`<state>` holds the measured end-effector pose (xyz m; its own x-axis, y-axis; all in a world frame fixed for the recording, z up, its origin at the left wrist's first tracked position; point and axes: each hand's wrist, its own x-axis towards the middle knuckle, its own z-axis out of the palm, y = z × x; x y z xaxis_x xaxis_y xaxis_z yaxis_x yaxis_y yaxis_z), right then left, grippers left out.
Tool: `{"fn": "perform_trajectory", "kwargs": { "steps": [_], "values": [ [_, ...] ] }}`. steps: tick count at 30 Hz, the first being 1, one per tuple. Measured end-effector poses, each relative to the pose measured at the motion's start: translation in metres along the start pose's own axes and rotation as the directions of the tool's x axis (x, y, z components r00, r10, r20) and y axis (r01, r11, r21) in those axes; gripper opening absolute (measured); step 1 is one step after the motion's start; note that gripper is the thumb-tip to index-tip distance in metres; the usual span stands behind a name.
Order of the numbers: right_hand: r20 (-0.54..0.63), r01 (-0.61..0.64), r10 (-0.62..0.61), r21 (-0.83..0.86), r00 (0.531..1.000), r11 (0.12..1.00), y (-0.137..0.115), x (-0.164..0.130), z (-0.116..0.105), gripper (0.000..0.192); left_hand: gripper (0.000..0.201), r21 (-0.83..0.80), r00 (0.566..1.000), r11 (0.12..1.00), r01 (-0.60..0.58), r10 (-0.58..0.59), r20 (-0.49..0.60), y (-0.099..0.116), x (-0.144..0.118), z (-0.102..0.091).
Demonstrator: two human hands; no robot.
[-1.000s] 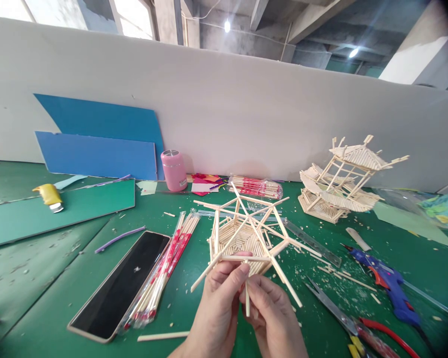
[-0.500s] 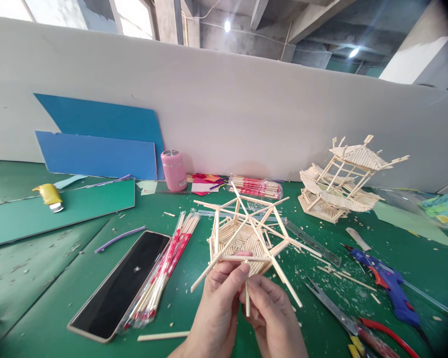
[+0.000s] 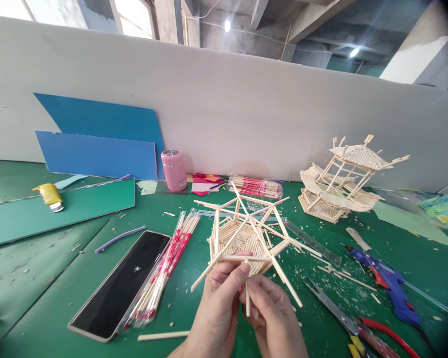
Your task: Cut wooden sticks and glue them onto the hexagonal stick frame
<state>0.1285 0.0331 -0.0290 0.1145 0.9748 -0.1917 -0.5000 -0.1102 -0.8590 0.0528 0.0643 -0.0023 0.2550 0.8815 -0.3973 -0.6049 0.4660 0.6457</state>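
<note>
A wooden stick frame (image 3: 229, 241) stands in front of me, with a woven-looking hexagonal floor of sticks and long sticks crossing on top and jutting out past the corners. At its near side, my left hand (image 3: 224, 293) is closed in a pinch around a short wooden stick (image 3: 248, 301), its fingertips against the frame's front crossbar (image 3: 242, 258). The stick points down towards me, its upper end at the crossbar. Closed on the same stick from the other side is my right hand (image 3: 271, 308). Several fingertips of both hands are hidden.
A phone (image 3: 123, 283) and bagged sticks (image 3: 171, 268) lie left. Scissors (image 3: 336, 308), a blue glue gun (image 3: 386, 283) and wood scraps lie right. Behind stand a pink flask (image 3: 173, 170) and a stick pavilion (image 3: 343, 184). A yellow cutter (image 3: 49, 196) rests far left.
</note>
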Motion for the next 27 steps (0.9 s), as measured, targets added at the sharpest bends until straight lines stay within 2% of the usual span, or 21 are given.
{"fn": "perform_trajectory", "kwargs": {
  "steps": [10, 27],
  "values": [
    [0.031, 0.014, -0.014, 0.022, 0.999, 1.000, 0.0017, -0.0004, -0.0020, 0.032, 0.015, -0.003, 1.000, 1.000, 0.025, -0.025, -0.006, 0.0016, -0.0017, -0.0007],
    [0.033, 0.000, -0.001, 0.030, 0.999, 1.000, 0.0015, 0.0007, -0.0021, 0.032, 0.019, 0.004, 1.000, 1.000, -0.002, 0.002, 0.007, 0.0003, 0.0015, -0.0010]
  ]
}}
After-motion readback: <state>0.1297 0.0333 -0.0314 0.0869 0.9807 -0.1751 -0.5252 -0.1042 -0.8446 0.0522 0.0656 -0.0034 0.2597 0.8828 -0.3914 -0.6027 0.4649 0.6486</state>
